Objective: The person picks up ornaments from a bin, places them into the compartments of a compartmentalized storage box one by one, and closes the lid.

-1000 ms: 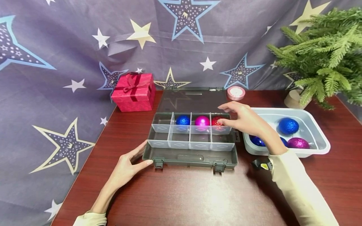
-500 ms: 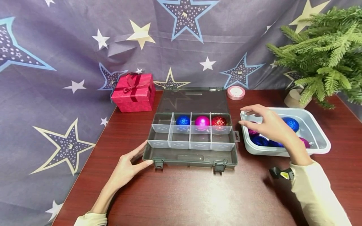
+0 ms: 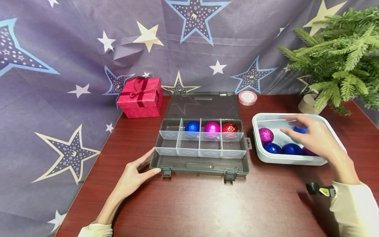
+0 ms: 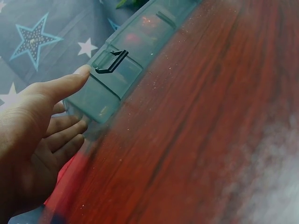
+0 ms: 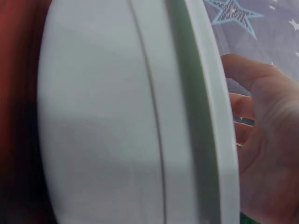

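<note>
My left hand (image 3: 133, 176) rests at the near left corner of a clear grey organizer box (image 3: 204, 162), thumb on the front wall beside a latch, fingers extended along the side. The lid lies back, raised. Across the box's back row sit a blue glitter bauble (image 3: 192, 126), a shiny pink bauble (image 3: 212, 127) and a red bauble (image 3: 229, 127). My right hand (image 3: 316, 135) hovers over a white plastic tub (image 3: 287, 160), fingers and thumb apart, holding nothing. Below it a blue glitter bauble (image 3: 300, 130) is partly hidden. A magenta bauble (image 3: 266, 135) and dark blue baubles (image 3: 292, 149) lie alongside.
Behind the box's left side stands a red gift box (image 3: 141, 98) with a bow. A pink ribbon roll (image 3: 247, 98) lies at the back near the lid. The artificial fir tree (image 3: 346, 65) reaches over the back right. A starry cloth (image 3: 118, 65) hangs behind the table.
My right hand has drawn away from the red bauble in the back row and moved right, over the tub. My left hand has stayed at the box corner.
</note>
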A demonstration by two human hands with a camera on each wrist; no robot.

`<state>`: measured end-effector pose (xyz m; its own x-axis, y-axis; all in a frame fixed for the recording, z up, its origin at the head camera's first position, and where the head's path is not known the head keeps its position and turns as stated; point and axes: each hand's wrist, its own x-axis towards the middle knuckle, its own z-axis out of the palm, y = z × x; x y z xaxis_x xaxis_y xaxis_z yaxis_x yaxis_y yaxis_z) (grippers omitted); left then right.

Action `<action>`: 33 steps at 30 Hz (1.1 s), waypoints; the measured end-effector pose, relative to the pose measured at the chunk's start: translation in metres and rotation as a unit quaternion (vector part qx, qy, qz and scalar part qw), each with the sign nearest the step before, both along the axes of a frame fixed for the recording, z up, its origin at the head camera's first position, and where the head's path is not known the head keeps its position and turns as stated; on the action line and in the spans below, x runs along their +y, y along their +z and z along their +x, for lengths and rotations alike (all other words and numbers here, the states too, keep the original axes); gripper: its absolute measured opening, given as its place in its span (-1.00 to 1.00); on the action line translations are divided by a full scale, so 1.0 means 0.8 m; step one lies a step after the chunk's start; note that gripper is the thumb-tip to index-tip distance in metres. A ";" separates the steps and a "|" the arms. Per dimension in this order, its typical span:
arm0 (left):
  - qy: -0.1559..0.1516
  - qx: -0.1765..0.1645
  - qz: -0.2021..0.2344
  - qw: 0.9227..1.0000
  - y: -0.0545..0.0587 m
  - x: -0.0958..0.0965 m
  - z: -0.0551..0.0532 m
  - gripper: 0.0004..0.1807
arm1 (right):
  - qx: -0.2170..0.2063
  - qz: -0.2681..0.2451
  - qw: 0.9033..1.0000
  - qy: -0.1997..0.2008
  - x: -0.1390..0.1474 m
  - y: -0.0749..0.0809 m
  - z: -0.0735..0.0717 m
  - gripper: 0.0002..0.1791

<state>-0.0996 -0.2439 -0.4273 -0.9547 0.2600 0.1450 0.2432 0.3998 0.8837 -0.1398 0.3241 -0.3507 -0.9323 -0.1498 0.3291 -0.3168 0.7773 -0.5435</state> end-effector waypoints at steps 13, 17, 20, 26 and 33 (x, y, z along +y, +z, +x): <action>0.004 -0.003 -0.005 1.000 0.000 0.000 0.000 -0.17 | -0.045 0.039 0.995 -0.080 0.041 -0.012 0.011 -0.46; 0.005 -0.003 -0.008 1.000 0.000 0.000 0.000 -0.16 | -0.029 0.076 0.993 -0.085 0.045 -0.016 0.009 -0.47; 0.003 0.001 -0.009 1.000 0.001 0.000 -0.001 -0.17 | -0.025 0.094 0.992 -0.086 0.046 -0.019 0.008 -0.46; -0.006 0.010 -0.005 1.000 -0.001 0.000 -0.001 -0.18 | -0.043 0.113 0.987 -0.102 0.045 -0.024 0.007 -0.43; -0.006 0.009 -0.001 1.000 -0.001 0.000 -0.001 -0.18 | -0.070 0.131 0.984 -0.098 0.043 -0.024 0.001 -0.39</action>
<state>-0.1008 -0.2440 -0.4278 -0.9488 0.2714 0.1617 0.2637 0.3983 0.8785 -0.1386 0.3586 -0.3698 -0.9851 -0.0246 0.1701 -0.0827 0.9355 -0.3436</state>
